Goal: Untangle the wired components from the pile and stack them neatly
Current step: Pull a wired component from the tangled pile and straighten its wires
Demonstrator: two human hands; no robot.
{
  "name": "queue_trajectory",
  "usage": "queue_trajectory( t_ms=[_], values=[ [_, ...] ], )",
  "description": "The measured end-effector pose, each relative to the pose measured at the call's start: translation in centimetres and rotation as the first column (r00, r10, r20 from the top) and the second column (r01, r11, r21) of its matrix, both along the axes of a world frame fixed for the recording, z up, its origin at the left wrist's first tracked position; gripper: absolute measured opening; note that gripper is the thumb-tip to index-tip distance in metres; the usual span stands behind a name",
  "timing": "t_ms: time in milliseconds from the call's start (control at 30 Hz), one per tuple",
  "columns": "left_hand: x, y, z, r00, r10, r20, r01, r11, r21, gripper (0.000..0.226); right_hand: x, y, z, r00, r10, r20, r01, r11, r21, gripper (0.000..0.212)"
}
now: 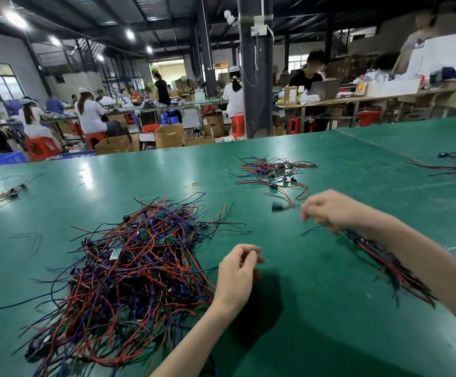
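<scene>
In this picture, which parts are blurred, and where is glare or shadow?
Head view: the right hand is motion-blurred; the left hand is sharper and casts a dark shadow on the table; ceiling-lamp glare lies on the table's far left; the person standing top right is blurred too.
</scene>
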State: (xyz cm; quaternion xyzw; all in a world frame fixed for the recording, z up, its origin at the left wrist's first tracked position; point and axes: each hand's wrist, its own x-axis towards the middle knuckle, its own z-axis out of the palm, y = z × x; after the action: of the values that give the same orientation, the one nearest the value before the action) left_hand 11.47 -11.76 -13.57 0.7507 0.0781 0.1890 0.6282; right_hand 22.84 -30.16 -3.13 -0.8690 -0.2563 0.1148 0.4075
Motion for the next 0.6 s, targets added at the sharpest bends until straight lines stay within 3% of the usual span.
queue_trajectory(
  t_ms=[100, 167, 200, 267, 367, 467, 600],
  values=[
    [-0.1, -0.2, 0.1, 0.998, -0.055, -0.027, 0.057, 0.996, 0.065, 0.024, 5.9, 2.1, 1.2, 0.984, -0.13, 0.122, 0.124, 0.991, 0.054, 0.027],
    [-0.3, -0.1, 0.2, 0.997, -0.064, -0.032, 0.065, 0.997, 0.037, 0.023, 8.7, 3.7, 1.2, 0.966, -0.145, 0.213, 0.19, 0.959, -0.208, 0.048],
    [-0.4, -0.1, 0.2, 0.997, -0.067, -0.03, 0.067, 0.998, 0.016, 0.023, 9.7, 4.5, 0.8, 0.95, -0.13, 0.284, 0.237, 0.893, -0.382, 0.063],
    [-0.3, -0.1, 0.2, 0.997, -0.072, -0.031, 0.071, 0.997, -0.012, 0.023, 10.4, 6.7, -0.2, 0.916, -0.063, 0.396, 0.275, 0.817, -0.506, 0.068],
    [-0.1, 0.0, 0.4, 0.997, -0.076, -0.031, 0.076, 0.997, -0.009, 0.024, 9.1, 11.6, -1.6, 0.897, 0.12, 0.426, 0.127, 0.852, -0.507, 0.054],
    [-0.3, -0.2, 0.4, 0.997, -0.073, -0.032, 0.073, 0.997, 0.001, 0.024, 6.4, 16.6, -3.1, 0.84, 0.332, 0.43, -0.041, 0.828, -0.559, 0.045],
    [-0.7, -0.2, 0.7, 0.997, -0.078, -0.017, 0.078, 0.996, 0.047, 0.023, 3.4, 20.9, -5.0, 0.761, 0.45, 0.467, -0.111, 0.8, -0.59, 0.037]
  ],
)
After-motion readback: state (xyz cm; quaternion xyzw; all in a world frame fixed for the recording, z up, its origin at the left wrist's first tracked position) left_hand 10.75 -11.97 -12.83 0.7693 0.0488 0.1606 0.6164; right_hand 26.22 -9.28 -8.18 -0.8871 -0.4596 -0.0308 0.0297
